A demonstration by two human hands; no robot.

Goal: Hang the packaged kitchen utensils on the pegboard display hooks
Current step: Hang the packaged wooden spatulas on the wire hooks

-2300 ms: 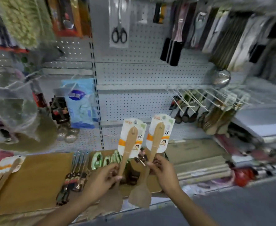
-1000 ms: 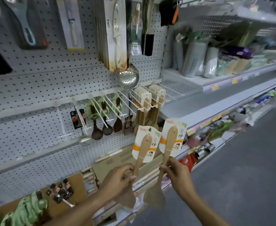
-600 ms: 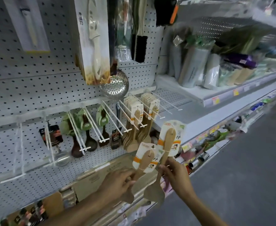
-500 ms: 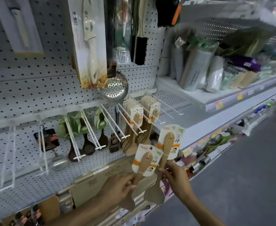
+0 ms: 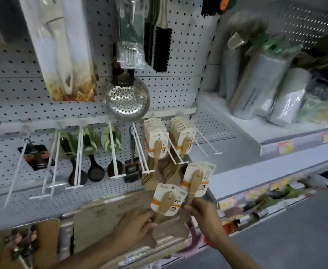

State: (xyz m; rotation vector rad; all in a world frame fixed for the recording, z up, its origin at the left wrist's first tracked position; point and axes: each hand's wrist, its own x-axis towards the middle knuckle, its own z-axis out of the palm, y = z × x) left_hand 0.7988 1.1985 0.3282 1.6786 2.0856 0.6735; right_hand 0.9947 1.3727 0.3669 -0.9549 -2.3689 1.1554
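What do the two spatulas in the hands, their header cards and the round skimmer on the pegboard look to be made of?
Spatula in the left hand and spatula in the right hand: likely wood or bamboo, matte tan, unpainted. Header cards: probably printed card, white with an orange band; any plastic film cannot be told. Skimmer: seemingly polished metal, perhaps stainless steel, with bright reflections and punched holes.

Both forearms extended, left hand (image 5: 134,226) and right hand (image 5: 204,214) curled, gripping.
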